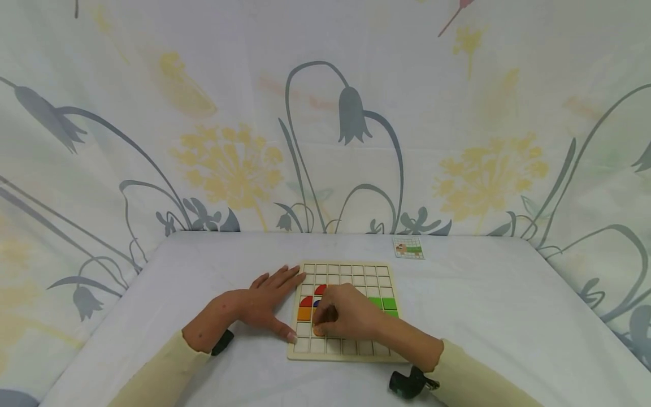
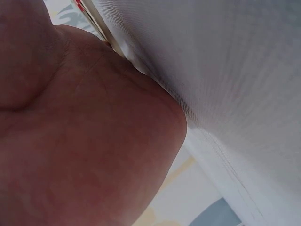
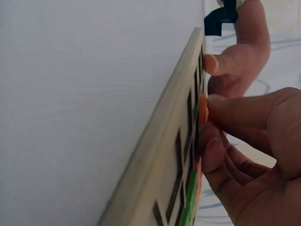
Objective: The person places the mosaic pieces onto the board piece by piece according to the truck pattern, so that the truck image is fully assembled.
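Note:
A wooden grid board [image 1: 348,358] lies on the table, its squares partly filled with coloured pieces. Between thumb and fingers, my right hand [image 1: 352,316] pinches a small orange piece [image 3: 202,108] at the board's lower left squares. My left hand [image 1: 264,302] lies with fingers spread at the board's left edge, thumb and fingertips touching it. Red pieces [image 1: 307,302], an orange square [image 1: 304,314] and a bit of a blue piece [image 1: 316,303] show left of the right hand. Green squares [image 1: 389,304] sit at the right. The right hand hides the board's middle.
A small picture card [image 1: 408,247] with a gridded coloured pattern lies behind the board, to the right. The white-covered table [image 1: 483,305] meets a flower-patterned cloth [image 1: 325,141] at its back edge. Dark devices are worn at both wrists.

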Motion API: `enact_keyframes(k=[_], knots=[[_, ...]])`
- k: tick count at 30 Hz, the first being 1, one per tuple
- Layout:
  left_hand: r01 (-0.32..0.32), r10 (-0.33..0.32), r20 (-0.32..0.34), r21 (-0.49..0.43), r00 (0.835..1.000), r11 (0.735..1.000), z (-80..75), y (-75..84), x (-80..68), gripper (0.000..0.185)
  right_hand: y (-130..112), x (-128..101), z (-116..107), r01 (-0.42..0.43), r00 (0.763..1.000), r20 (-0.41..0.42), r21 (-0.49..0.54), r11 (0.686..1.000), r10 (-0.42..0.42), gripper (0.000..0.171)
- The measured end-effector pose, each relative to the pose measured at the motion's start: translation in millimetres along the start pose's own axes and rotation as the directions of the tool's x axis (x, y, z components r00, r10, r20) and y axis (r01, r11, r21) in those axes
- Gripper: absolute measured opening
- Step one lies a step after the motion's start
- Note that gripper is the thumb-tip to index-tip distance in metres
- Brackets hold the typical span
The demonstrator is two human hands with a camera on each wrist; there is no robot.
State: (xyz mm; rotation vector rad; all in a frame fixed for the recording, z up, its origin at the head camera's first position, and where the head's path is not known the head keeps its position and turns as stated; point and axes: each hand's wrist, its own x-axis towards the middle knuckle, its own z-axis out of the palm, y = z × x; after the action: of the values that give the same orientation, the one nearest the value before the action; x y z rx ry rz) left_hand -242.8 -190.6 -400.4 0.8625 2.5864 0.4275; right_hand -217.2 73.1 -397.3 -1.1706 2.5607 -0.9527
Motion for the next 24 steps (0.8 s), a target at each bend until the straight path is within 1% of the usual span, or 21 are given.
enact_keyframes(k=[4,7,11,14,17,19,22,24], knots=[[0.003,-0.003,-0.002,0.0,1.0,1.0,0.0,-1.2,0.6,0.126,-2,0,-1,0.002,1.0,0.03,-0.01,1.0,-0.001,0.006],[-0.004,0.004,0.0,-0.003,1.0,1.0,0.0,-1.8,0.8,0.126,-3,0,1,0.005,1.0,0.022,-0.035,0.999,-0.004,0.005],[-0.028,0.029,0.001,-0.016,1.0,0.999,0.1,-1.8,1.9,0.128,-4,-1,3,0.018,1.0,0.005,-0.091,0.996,-0.017,0.003],[-0.039,0.039,0.001,-0.022,0.999,0.999,0.2,-0.9,3.5,0.128,-2,-4,2,0.034,0.999,-0.013,-0.109,0.993,-0.035,0.006],[-0.028,0.028,0.008,-0.016,1.0,0.999,1.2,1.4,5.1,0.128,3,-13,-2,0.029,0.998,-0.048,-0.079,0.996,-0.033,0.009],[-0.001,0.001,0.01,-0.004,1.0,1.0,1.4,2.8,5.9,0.127,10,-22,-9,0.006,0.997,-0.08,-0.049,0.999,-0.01,0.009],[0.035,-0.035,0.008,0.01,0.999,0.999,1.0,3.4,5.7,0.124,25,-38,-23,-0.044,0.991,-0.129,-0.023,0.999,0.04,0.008],[0.047,-0.048,0.006,0.015,0.999,0.999,0.0,2.6,4.9,0.121,38,-52,-35,-0.065,0.982,-0.177,-0.037,0.997,0.057,0.008]])
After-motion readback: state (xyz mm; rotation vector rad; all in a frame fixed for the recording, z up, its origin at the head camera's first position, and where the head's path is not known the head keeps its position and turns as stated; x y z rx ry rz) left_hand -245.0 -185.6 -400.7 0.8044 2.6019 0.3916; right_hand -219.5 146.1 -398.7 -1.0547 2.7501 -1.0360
